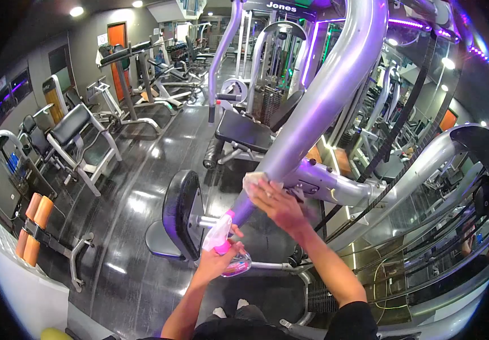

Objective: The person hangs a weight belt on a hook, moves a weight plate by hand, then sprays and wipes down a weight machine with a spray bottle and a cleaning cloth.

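My left hand (219, 262) is wrapped round a clear spray bottle (237, 265) with a pink and white trigger head, held upright low in the middle of the view. In my right hand (278, 205) is a pale cloth (254, 182), pressed against the thick silver tube (307, 122) of a gym machine. The fingers lie over the cloth and cover part of it. Just left of the bottle stands the machine's black padded backrest (182, 212) with a seat (160, 241) beside it.
A black bench (243, 130) stands beyond the tube. Orange foam rollers (39, 211) on a frame are at the left, near a preacher-curl bench (77, 133). Black straps (403, 124) hang at the right by a mirror. Dark glossy floor (134, 187) runs between the machines.
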`<state>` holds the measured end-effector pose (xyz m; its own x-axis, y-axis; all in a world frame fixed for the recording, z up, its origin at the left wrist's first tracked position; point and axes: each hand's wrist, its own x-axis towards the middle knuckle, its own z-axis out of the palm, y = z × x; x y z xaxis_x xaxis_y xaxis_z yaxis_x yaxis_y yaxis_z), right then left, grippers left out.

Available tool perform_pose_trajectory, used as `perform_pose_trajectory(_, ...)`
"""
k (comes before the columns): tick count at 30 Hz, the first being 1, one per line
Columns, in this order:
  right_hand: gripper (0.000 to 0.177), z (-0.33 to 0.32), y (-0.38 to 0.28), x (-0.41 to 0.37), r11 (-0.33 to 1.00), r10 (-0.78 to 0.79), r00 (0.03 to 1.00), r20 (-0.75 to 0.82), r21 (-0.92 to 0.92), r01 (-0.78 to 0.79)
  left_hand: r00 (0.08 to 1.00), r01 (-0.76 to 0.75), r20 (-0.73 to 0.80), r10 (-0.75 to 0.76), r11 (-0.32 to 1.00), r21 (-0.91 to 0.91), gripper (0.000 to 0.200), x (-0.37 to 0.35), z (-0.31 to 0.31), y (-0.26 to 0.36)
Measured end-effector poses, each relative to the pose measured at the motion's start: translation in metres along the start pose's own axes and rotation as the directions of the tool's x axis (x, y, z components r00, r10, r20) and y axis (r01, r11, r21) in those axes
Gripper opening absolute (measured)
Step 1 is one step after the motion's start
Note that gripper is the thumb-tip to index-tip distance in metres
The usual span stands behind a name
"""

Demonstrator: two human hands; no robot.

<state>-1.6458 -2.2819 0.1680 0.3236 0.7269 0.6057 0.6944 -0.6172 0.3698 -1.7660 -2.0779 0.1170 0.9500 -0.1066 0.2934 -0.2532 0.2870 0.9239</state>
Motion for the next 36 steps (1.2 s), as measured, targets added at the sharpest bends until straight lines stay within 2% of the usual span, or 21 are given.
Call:
perform_pose_trajectory(3,0.037,-0.005,-0.002,-0.002,0.999,-0.027,0.997,-0.066,-0.041,0.025,0.999,0.045,-0.027,-0.045,0.999,0.011,0.039,-0.007,-0.008,0.0)
perform_pose_trajectory(6,0.036,-0.046,0.021,0.01,0.994,-0.04,0.988,-0.147,-0.106,0.024,0.994,0.096,-0.057,-0.094,0.995,0.033,0.037,-0.008,-0.008,0.003)
perform_pose_trajectory(7,0.035,-0.057,0.029,0.009,0.991,0.108,0.959,-0.261,-0.053,-0.125,0.993,0.103,-0.069,-0.1,0.994,0.043,0.037,-0.007,-0.006,0.004)
perform_pose_trajectory(9,0.037,-0.07,0.031,0.007,0.927,0.37,0.83,-0.418,0.106,-0.36,0.992,0.104,-0.08,-0.1,0.993,0.051,0.037,-0.004,0.0,0.003)
perform_pose_trajectory(10,0.037,-0.066,0.03,0.0,0.929,0.366,0.83,-0.422,0.104,-0.356,0.996,0.068,-0.066,-0.065,0.997,0.04,0.037,-0.002,0.004,0.002)
perform_pose_trajectory(12,0.04,-0.045,0.025,-0.027,0.832,0.53,0.728,-0.436,0.1,-0.546,0.998,0.028,-0.053,-0.026,0.999,0.033,0.038,0.003,0.008,-0.001)
perform_pose_trajectory(16,0.047,-0.011,0.025,-0.093,0.751,0.644,0.635,-0.426,0.198,-0.63,1.0,-0.006,-0.022,0.006,0.999,0.038,0.039,0.004,0.015,-0.01)
perform_pose_trajectory(18,0.052,-0.007,0.025,-0.102,0.565,0.777,0.409,-0.479,0.242,-0.789,1.0,0.018,-0.023,-0.018,1.0,0.019,0.039,0.003,0.016,-0.016)
perform_pose_trajectory(19,0.056,-0.012,0.018,-0.09,0.505,0.831,0.344,-0.438,0.334,-0.796,0.999,0.021,-0.024,-0.021,1.0,0.021,0.039,0.002,0.019,-0.018)
perform_pose_trajectory(20,0.056,-0.014,0.012,-0.076,0.505,0.831,0.344,-0.437,0.337,-0.794,0.999,0.022,-0.028,-0.02,0.999,0.039,0.039,0.002,0.022,-0.019)
perform_pose_trajectory(22,0.051,-0.012,-0.002,-0.048,0.678,0.734,0.563,-0.379,0.375,-0.632,0.999,0.025,-0.041,-0.023,0.998,0.059,0.039,-0.001,0.026,-0.023)
perform_pose_trajectory(23,0.048,-0.005,-0.009,-0.027,0.571,0.795,0.542,-0.274,0.641,-0.514,0.999,0.03,-0.044,-0.028,0.998,0.048,0.039,-0.002,0.027,-0.026)
perform_pose_trajectory(24,0.046,-0.001,-0.012,-0.015,0.396,0.826,0.541,-0.157,0.844,-0.36,0.998,0.033,-0.045,-0.031,0.999,0.036,0.038,-0.003,0.03,-0.027)
perform_pose_trajectory(25,0.046,0.0,-0.008,-0.017,0.397,0.825,0.542,-0.158,0.845,-0.358,0.998,0.031,-0.047,-0.029,0.999,0.036,0.038,-0.003,0.032,-0.029)
perform_pose_trajectory(26,0.042,0.001,-0.002,-0.022,0.693,0.669,0.681,-0.297,0.581,-0.427,0.998,0.039,-0.052,-0.038,0.999,0.018,0.038,-0.003,0.034,-0.03)
perform_pose_trajectory(27,0.039,0.001,0.004,-0.027,0.886,0.462,0.815,-0.35,0.228,-0.405,0.997,0.045,-0.057,-0.045,0.999,-0.001,0.038,-0.001,0.036,-0.031)
perform_pose_trajectory(30,0.038,-0.007,0.019,-0.071,0.902,0.43,0.817,-0.383,0.145,-0.407,0.998,0.037,-0.048,-0.035,0.998,0.045,0.038,0.003,0.038,-0.034)
perform_pose_trajectory(32,0.043,0.013,0.026,-0.121,0.768,0.628,0.661,-0.411,0.187,-0.613,0.998,0.028,-0.056,-0.026,0.999,0.031,0.038,0.005,0.039,-0.036)
perform_pose_trajectory(33,0.043,0.014,0.025,-0.132,0.769,0.626,0.663,-0.411,0.187,-0.611,0.998,0.025,-0.065,-0.024,1.0,0.014,0.037,0.005,0.04,-0.037)
perform_pose_trajectory(35,0.048,0.014,0.021,-0.148,0.535,0.791,0.388,-0.472,0.229,-0.813,0.997,0.037,-0.066,-0.035,0.999,0.016,0.036,0.005,0.041,-0.043)
perform_pose_trajectory(36,0.048,0.014,0.014,-0.145,0.536,0.791,0.389,-0.473,0.23,-0.812,0.997,0.045,-0.063,-0.043,0.999,0.021,0.035,0.005,0.041,-0.045)
